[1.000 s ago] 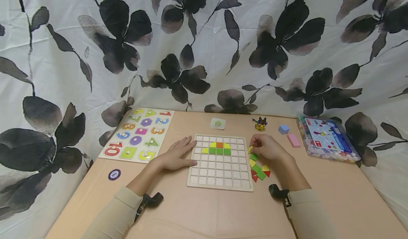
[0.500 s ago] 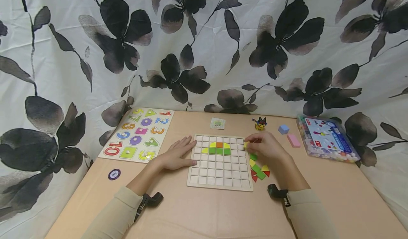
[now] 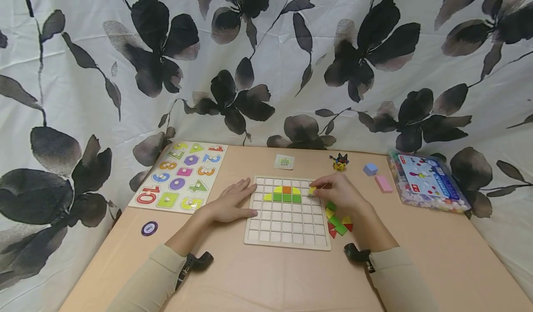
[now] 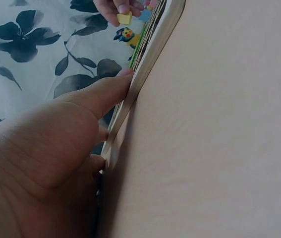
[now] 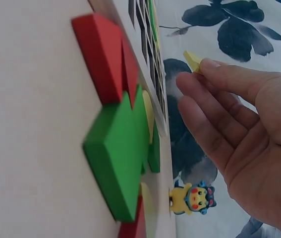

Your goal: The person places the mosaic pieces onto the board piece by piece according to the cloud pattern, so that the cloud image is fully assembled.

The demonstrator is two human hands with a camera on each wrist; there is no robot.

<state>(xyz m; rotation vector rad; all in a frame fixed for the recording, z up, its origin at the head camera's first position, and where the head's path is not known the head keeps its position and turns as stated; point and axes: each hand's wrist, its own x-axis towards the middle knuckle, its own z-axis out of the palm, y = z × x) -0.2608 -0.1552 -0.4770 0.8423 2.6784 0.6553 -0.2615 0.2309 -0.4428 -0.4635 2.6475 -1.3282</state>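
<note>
A pale wooden grid board (image 3: 287,233) lies on the table. Near its top sit green pieces (image 3: 287,198) in a row, yellow pieces on either side and an orange square (image 3: 287,189). My left hand (image 3: 229,203) is spread flat, thumb and fingertips against the board's left edge. Over the right-hand columns, my right hand (image 3: 341,192) pinches a small yellow block (image 5: 193,61) between thumb and fingers, held above the board. Loose green (image 5: 113,158), red (image 5: 98,57) and yellow blocks lie along the board's right side, below that hand.
A picture card (image 3: 284,161) lies behind the board, with a small figurine (image 3: 340,162) to its right. Blue (image 3: 370,169) and pink (image 3: 383,184) blocks and a bead box (image 3: 433,180) stand farther right. At left are a number puzzle (image 3: 179,175) and a round disc (image 3: 149,227).
My right hand has moved left from the loose blocks to over the board's right columns, carrying the yellow block. The left hand has stayed still.
</note>
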